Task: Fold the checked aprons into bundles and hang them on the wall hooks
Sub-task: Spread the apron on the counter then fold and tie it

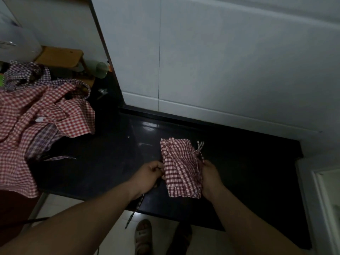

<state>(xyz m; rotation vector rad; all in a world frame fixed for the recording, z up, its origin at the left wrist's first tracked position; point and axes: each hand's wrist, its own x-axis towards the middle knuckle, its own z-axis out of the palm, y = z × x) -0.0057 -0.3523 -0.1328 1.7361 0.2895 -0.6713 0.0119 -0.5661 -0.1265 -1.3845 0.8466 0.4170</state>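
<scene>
Checked apron bundle (181,168) lies on the dark counter (103,162) with its long axis running away from the person, and both hands are at its near half. The left hand (151,174) curls its fingers on the left edge, and the right hand (210,174) grips the right edge, equally close. A loose tie strap (137,207) trails from under the left hand over the counter's front edge and could snag on lifting; the heap of unfolded aprons (46,116) sits well apart to the left, and no hooks show on the wall (220,61).
</scene>
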